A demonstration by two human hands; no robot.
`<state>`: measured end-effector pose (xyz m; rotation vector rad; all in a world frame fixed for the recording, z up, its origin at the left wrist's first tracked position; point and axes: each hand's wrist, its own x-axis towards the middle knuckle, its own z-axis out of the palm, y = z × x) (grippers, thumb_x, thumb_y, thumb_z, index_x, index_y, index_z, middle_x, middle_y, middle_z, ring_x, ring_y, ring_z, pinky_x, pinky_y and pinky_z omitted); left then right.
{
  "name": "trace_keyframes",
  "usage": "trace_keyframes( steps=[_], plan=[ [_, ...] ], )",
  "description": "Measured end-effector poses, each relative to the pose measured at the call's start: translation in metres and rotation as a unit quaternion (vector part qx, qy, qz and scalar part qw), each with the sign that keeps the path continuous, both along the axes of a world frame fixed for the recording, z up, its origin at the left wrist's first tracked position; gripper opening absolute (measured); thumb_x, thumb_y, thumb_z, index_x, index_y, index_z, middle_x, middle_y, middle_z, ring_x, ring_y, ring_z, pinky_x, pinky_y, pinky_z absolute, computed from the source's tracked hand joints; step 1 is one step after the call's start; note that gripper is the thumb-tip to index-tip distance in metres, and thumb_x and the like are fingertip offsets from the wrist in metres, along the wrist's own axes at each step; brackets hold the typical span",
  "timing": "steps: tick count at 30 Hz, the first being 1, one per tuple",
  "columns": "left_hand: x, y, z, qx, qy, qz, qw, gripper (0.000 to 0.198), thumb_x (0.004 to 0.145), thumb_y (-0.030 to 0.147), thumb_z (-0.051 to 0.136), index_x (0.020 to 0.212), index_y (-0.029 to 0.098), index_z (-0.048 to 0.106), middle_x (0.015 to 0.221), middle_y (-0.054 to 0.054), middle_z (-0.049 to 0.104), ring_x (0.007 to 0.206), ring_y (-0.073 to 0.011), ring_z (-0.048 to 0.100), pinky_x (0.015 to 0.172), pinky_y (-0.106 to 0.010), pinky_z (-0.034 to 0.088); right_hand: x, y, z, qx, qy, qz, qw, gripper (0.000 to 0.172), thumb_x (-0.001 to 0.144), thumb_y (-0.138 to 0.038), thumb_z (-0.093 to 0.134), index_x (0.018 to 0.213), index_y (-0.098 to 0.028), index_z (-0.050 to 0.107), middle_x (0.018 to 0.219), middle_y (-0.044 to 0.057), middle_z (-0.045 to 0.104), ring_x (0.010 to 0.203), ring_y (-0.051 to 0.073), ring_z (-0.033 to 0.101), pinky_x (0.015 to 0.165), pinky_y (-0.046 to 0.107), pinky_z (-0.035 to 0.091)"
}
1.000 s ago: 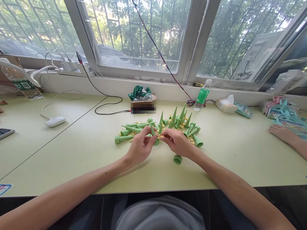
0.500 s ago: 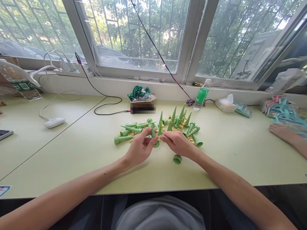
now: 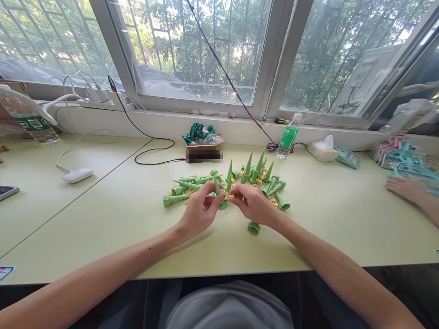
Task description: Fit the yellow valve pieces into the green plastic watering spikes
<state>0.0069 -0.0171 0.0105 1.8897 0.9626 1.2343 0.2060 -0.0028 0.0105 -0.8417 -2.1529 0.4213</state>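
Note:
My left hand (image 3: 199, 211) is closed around a green cone-shaped plastic spike (image 3: 219, 194), its tip pointing up and away. My right hand (image 3: 254, 204) pinches a small yellow piece (image 3: 230, 196) against the spike's side. Both hands hover just in front of a pile of green spikes and yellow bits (image 3: 247, 180) on the pale green table (image 3: 120, 214). A single green cap-like piece (image 3: 254, 228) stands on the table under my right wrist.
A cardboard box with green bags (image 3: 203, 142) sits behind the pile. A green-labelled bottle (image 3: 288, 137) and tissue box (image 3: 321, 150) stand at the back right. Another person's hand (image 3: 404, 189) rests far right. A white device (image 3: 78, 174) and cables lie at left.
My hands have stayed at the same spot, with only slight shifts of the fingers around the spike and the yellow piece.

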Motion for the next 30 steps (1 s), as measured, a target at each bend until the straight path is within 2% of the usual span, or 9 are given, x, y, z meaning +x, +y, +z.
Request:
trace_keyframes(
  steps=[14, 23, 30],
  plan=[
    [-0.0018, 0.0012, -0.0025, 0.002, 0.001, -0.016, 1.000, 0.014, 0.096, 0.031, 0.057, 0.101, 0.019, 0.053, 0.086, 0.001, 0.054, 0.049, -0.0026, 0.036, 0.042, -0.019, 0.029, 0.0015, -0.0011, 0.0025, -0.009, -0.041, -0.012, 0.999, 0.023, 0.101, -0.032, 0.051, 0.082, -0.019, 0.052, 0.066, -0.002, 0.054, 0.055, 0.011, 0.042, 0.058, 0.023, 0.034],
    [-0.0021, 0.0003, -0.0017, -0.010, 0.001, -0.025, 1.000, 0.015, 0.095, 0.032, 0.057, 0.102, 0.019, 0.054, 0.077, 0.002, 0.050, 0.049, -0.0044, 0.038, 0.043, -0.020, 0.028, 0.0019, -0.0004, 0.0008, 0.006, -0.064, -0.008, 0.998, 0.031, 0.104, -0.038, 0.043, 0.079, -0.020, 0.050, 0.066, -0.001, 0.053, 0.056, 0.012, 0.043, 0.057, 0.024, 0.033],
    [-0.0012, -0.0011, 0.0002, -0.006, -0.002, -0.027, 1.000, 0.018, 0.094, 0.036, 0.059, 0.102, 0.020, 0.054, 0.076, 0.003, 0.049, 0.047, -0.0042, 0.038, 0.040, -0.019, 0.029, 0.0019, 0.0000, 0.0012, 0.018, -0.072, -0.010, 0.997, 0.037, 0.105, -0.038, 0.039, 0.074, -0.020, 0.048, 0.063, -0.002, 0.048, 0.055, 0.011, 0.038, 0.056, 0.024, 0.030]
  ],
)
